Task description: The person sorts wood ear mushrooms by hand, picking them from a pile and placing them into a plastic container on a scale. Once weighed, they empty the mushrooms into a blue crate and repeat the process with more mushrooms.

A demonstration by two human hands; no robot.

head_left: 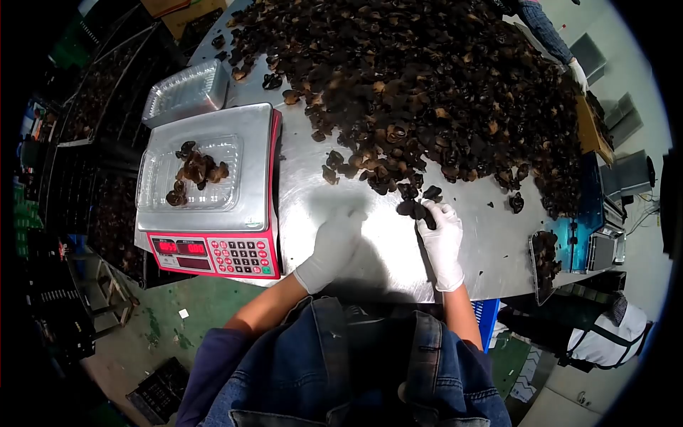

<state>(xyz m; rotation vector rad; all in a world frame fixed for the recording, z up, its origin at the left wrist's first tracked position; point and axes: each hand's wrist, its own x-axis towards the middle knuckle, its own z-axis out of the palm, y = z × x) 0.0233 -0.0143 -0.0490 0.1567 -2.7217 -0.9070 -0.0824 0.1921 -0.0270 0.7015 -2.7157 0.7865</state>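
Note:
My right hand (444, 245), in a white glove, pinches a few dark wood ear mushrooms (411, 208) at the near edge of a big heap. My left hand (333, 249), also gloved in white, is over the bare metal between the scale and the heap; its fingers are smeared by motion. On the pan of the red and silver digital scale (257, 117), left of my left hand, sits a clear plastic tray (229, 160). Some brown wood ear pieces (201, 169) lie in that tray. The heap of wood ears (434, 92) covers the far part of the table.
A stack of clear trays (186, 92) stands behind the scale on the metal table (313, 206). At the right edge is a filled clear tray (544, 263), near a blue machine (588, 206). Another person's gloved hand (578, 75) is at far right. Dark racks (107, 99) stand left.

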